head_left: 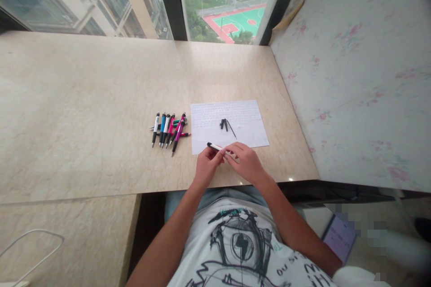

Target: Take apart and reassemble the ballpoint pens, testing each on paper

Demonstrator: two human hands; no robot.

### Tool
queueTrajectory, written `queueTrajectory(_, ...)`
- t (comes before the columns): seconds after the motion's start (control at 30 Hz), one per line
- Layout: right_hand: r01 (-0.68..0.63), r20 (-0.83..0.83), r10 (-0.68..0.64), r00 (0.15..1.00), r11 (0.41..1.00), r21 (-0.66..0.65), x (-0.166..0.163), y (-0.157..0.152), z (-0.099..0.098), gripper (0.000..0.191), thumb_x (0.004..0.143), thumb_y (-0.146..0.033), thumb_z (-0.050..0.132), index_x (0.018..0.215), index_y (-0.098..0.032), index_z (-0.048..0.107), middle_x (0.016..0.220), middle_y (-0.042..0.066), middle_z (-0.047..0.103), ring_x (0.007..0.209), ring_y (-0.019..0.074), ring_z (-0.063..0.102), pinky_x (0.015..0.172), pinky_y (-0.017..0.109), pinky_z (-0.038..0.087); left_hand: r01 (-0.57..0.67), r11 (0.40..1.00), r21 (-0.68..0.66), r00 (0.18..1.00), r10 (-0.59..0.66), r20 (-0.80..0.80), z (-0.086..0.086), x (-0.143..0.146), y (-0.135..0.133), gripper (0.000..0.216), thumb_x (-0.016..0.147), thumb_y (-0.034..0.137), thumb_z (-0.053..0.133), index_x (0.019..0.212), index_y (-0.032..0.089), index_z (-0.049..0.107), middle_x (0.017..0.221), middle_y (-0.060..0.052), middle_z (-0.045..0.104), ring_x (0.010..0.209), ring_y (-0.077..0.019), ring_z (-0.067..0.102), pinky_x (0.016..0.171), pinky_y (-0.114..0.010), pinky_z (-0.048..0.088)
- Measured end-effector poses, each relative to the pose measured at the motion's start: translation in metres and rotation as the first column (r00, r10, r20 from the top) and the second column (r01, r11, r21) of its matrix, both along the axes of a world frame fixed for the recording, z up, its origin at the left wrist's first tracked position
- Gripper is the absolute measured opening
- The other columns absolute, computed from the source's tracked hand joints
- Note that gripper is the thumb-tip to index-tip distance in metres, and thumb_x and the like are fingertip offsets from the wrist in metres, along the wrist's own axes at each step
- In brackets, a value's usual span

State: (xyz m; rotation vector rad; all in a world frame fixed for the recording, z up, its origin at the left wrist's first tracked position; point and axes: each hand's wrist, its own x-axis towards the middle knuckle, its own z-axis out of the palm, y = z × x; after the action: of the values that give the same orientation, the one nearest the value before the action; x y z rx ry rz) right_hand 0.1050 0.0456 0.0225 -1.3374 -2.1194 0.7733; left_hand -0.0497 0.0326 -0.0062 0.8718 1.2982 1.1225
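Observation:
Between my two hands is a white pen barrel with a black end [214, 146], held just over the near edge of a written sheet of paper [205, 119]. My left hand [207, 164] closes its fingers around the barrel's left part. The fingers of my right hand [247, 161] pinch it farther right, covering that end. On the sheet lie small black pen parts [224, 124] and a thin dark refill [231, 129]. Left of the paper is a pile of click pens [168, 130] in white, blue, pink and purple with black grips.
The beige marble-look counter [84, 112] runs along the window [232, 4]. A floral-papered wall [357, 76] bounds it on the right. A white cable [40, 231] lies on the lower surface at left. A tablet-like screen [340, 237] shows at lower right.

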Motion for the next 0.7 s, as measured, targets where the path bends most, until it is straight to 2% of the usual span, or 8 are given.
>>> queueTrajectory(0.1,0.053,0.018,-0.054,0.998,0.998,0.025,0.003,-0.002,-0.006,0.016,0.093,-0.024,0.054,0.097,-0.023,0.070,0.095,0.009,0.069,0.089,0.0232,0.063,0.082,0.036,0.049,0.020,1.000,0.016,0.999,-0.020,-0.026,-0.002,0.001,0.000,0.031,0.078,0.047,0.073,0.078,0.017,0.065,0.061,0.001,0.061,0.056,-0.0127,0.056,0.056,-0.025,0.043)
queueTrajectory(0.17,0.140,0.013,-0.141,0.990,0.989,0.037,0.009,0.000,-0.012,0.017,0.094,-0.028,0.054,0.098,-0.022,0.070,0.094,0.009,0.070,0.087,0.0227,0.063,0.080,0.035,0.050,0.040,0.999,0.031,0.999,-0.039,-0.023,-0.004,0.001,-0.001,0.031,0.080,0.047,0.070,0.080,0.017,0.065,0.064,0.000,0.062,0.058,-0.0127,0.056,0.056,-0.025,0.043)
queueTrajectory(0.3,0.392,0.077,-0.402,0.913,0.912,0.119,0.027,0.016,-0.022,0.021,0.094,-0.032,0.053,0.097,-0.020,0.070,0.091,0.010,0.070,0.084,0.0240,0.062,0.078,0.036,0.048,0.072,0.995,0.067,0.997,-0.071,-0.018,-0.006,0.001,-0.003,0.029,0.084,0.047,0.065,0.085,0.018,0.066,0.069,0.000,0.062,0.059,-0.0125,0.058,0.057,-0.025,0.044)
queueTrajectory(0.47,0.486,0.233,-0.528,0.817,0.847,0.215,0.037,0.037,-0.026,0.018,0.093,-0.029,0.054,0.093,-0.018,0.069,0.092,0.012,0.070,0.089,0.0262,0.059,0.076,0.037,0.043,0.035,0.992,0.120,0.998,-0.028,-0.058,-0.007,0.003,-0.008,0.024,0.087,0.042,0.063,0.089,0.019,0.067,0.073,-0.002,0.064,0.064,-0.0145,0.061,0.062,-0.027,0.047)
queueTrajectory(0.57,0.504,0.283,-0.553,0.783,0.832,0.233,0.034,0.041,-0.030,0.016,0.093,-0.027,0.054,0.094,-0.019,0.068,0.092,0.012,0.069,0.090,0.0262,0.057,0.073,0.035,0.041,0.060,0.970,0.236,0.974,-0.005,-0.227,-0.007,0.006,-0.012,0.017,0.089,0.034,0.059,0.095,0.021,0.069,0.082,-0.005,0.068,0.071,-0.0171,0.063,0.067,-0.029,0.049)
queueTrajectory(0.7,0.517,0.309,-0.569,0.762,0.822,0.239,0.029,0.041,-0.035,0.015,0.091,-0.029,0.056,0.096,-0.019,0.066,0.094,0.011,0.067,0.091,0.0259,0.055,0.071,0.033,0.039,0.235,0.888,0.394,0.867,-0.008,-0.498,-0.007,0.008,-0.013,0.022,0.091,0.020,0.051,0.103,0.023,0.070,0.100,-0.009,0.069,0.089,-0.0208,0.063,0.080,-0.034,0.049)
